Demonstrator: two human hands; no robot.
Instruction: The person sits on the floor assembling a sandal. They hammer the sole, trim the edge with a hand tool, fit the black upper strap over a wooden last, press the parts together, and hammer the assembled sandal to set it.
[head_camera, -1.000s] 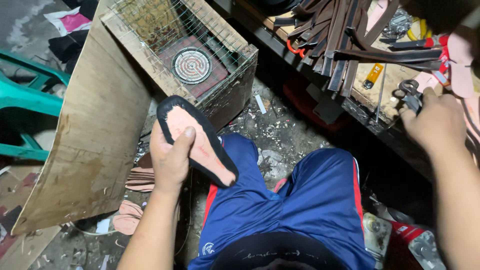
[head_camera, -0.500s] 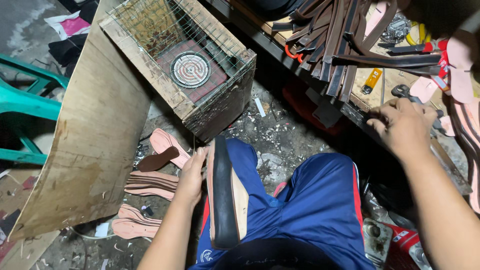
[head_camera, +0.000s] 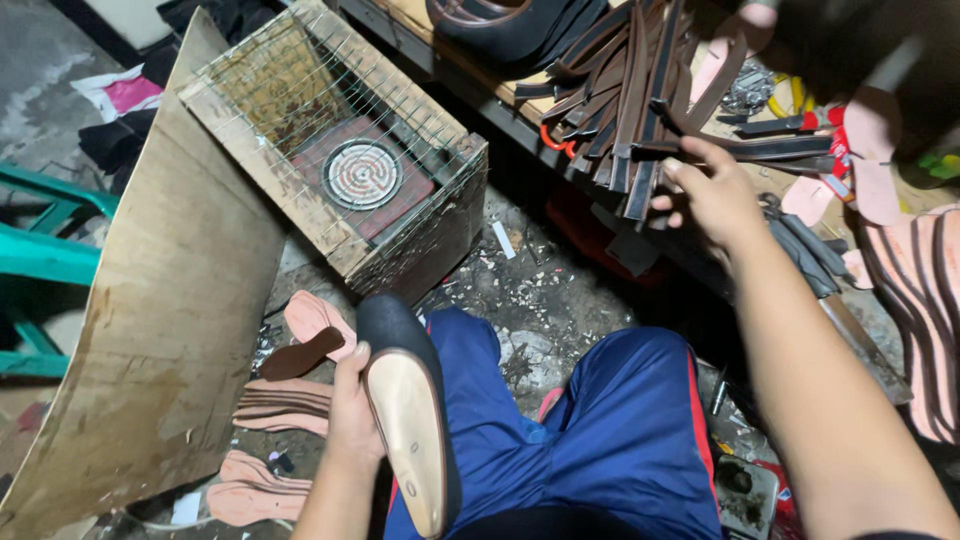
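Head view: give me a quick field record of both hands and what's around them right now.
left hand: grips a shoe sole, tan face up, black rim, resting on the lap
right hand: reaching into dark leather straps on the workbench
floor left: pink insoles in small stacks
ahead: wooden box with wire mesh and a coil burner inside
far right: pink soles stacked

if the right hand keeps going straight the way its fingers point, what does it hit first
Most likely the dark leather straps on the bench; the right hand has its fingertips right at them already, though depth is hard to judge.
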